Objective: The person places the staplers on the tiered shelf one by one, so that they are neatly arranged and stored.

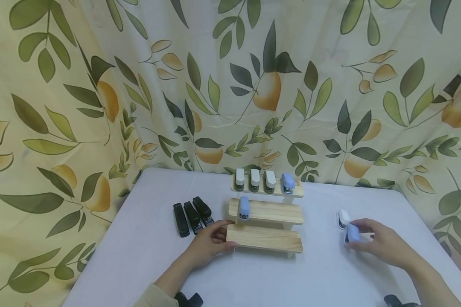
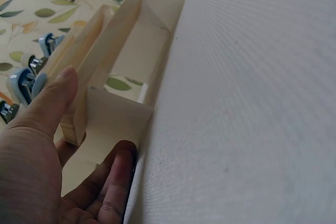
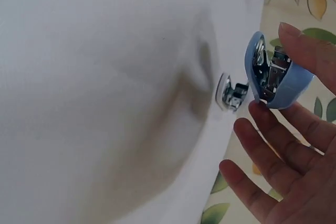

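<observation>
The right hand (image 1: 386,244) has a narrow grip, thumb and fingers pinching a blue mini stapler (image 1: 352,234) just in front of a white mini stapler (image 1: 343,218) at the right of the bench (image 1: 322,273); whether the blue one touches the bench, I cannot tell. It lies on the hand's left side, toward the tiered stand, its long axis running roughly front to back, crosswise to the lowest wooden shelf (image 1: 265,238). The left hand (image 1: 211,241) grips that shelf's left end, well apart from the stapler, so the right is much nearer.
</observation>
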`<state>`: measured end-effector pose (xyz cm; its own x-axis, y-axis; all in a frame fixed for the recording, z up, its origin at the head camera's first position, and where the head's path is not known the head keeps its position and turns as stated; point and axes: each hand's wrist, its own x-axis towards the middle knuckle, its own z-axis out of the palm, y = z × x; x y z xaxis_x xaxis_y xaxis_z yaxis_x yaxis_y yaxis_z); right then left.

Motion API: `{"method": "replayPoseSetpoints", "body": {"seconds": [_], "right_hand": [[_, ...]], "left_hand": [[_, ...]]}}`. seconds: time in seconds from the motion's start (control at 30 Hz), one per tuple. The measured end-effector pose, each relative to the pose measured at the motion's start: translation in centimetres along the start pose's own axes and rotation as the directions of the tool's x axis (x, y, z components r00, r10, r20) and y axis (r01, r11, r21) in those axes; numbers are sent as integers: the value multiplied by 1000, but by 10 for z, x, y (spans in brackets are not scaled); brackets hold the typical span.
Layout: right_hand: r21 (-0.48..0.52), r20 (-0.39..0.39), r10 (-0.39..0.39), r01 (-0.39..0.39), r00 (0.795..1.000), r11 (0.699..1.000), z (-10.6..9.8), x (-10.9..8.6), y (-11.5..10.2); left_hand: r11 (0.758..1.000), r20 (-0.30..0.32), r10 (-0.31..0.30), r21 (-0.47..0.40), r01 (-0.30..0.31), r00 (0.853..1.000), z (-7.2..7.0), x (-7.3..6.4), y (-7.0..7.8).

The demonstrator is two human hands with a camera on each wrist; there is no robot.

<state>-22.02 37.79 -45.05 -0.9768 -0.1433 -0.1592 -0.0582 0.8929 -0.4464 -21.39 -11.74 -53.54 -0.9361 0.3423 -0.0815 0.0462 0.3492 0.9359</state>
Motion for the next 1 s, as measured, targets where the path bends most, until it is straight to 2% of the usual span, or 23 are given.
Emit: {"method": "replayPoseSetpoints", "body": {"seconds": [0.4, 0.63, 1.0], "right_hand": [[19, -45, -58, 59, 997, 998, 1, -3, -16], [33, -93, -120, 123, 988, 992, 1, -6, -27], [27, -110, -143, 147, 984, 989, 2, -7, -45]], "left_hand": [[1000, -3, 5, 10, -5, 1000, 0, -1, 0], [1000, -4, 0, 4, 0, 1000, 0, -1, 1], [1000, -1, -7, -9, 7, 1000, 0, -1, 2]]}}
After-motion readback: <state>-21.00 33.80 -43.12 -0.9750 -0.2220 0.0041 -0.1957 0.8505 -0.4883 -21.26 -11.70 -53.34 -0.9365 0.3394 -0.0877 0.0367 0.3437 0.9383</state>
